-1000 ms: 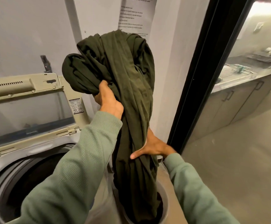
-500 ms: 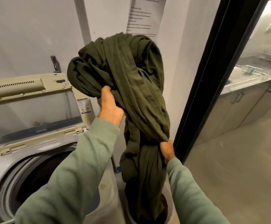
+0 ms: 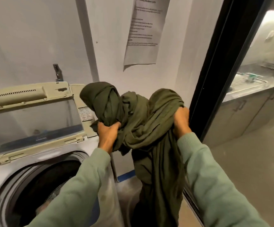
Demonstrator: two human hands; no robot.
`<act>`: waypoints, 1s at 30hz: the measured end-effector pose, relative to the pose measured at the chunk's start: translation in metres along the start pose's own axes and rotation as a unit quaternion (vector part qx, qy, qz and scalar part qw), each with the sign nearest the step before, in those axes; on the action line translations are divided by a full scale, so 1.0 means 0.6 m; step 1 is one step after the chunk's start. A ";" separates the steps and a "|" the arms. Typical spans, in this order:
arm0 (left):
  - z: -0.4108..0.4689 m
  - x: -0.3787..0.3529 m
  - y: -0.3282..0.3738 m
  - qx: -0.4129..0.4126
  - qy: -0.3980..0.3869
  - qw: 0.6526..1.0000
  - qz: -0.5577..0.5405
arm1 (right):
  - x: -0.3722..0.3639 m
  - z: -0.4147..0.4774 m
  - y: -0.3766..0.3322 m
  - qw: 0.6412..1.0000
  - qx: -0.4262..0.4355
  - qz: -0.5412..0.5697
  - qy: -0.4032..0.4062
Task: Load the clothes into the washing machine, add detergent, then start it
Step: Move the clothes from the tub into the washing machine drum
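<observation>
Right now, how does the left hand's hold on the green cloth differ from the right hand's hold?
The left hand grips the dark green cloth lower, near the open washing machine; the right hand grips it higher, near the black door frame. Above the left hand the cloth forms a twisted bundle; below the right hand a long part hangs towards the floor. Both hands are closed on the same cloth, and both sleeves are light green.

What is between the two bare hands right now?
In the head view, only the twisted dark olive cloth spans from left hand to right hand; both grip it.
</observation>
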State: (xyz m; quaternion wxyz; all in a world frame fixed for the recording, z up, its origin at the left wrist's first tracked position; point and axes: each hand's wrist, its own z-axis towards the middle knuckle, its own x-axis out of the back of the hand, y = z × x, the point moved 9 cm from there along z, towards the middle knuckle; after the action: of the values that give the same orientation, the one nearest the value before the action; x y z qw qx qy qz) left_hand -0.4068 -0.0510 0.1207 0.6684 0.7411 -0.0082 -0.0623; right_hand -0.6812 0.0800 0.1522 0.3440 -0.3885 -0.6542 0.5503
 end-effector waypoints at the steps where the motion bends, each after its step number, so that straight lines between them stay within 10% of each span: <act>1: -0.006 -0.013 0.008 -0.026 -0.022 0.999 0.008 | -0.013 -0.016 -0.014 1.000 0.001 0.001 -0.002; 7: -0.018 -0.083 0.064 -0.047 -0.265 0.963 0.013 | -0.032 -0.039 -0.011 0.999 -0.003 -0.039 0.002; 13: -0.063 -0.118 0.109 -0.081 -0.273 0.892 0.351 | -0.072 -0.078 -0.010 0.994 0.017 -0.091 -0.063; 18: -0.038 -0.109 0.134 -0.110 -0.218 0.869 0.431 | -0.088 -0.122 -0.035 0.976 0.094 -0.130 -0.150; 30: 0.030 -0.051 0.078 -0.050 -0.099 0.993 0.048 | -0.096 -0.132 -0.106 0.948 0.184 -0.191 -0.178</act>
State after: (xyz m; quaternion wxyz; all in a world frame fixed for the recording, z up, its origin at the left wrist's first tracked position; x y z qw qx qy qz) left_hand -0.4356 -0.0708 0.1681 0.7028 0.6956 -0.1074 -0.1035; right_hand -0.5936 0.0588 0.2262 0.3864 -0.0825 -0.6537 0.6454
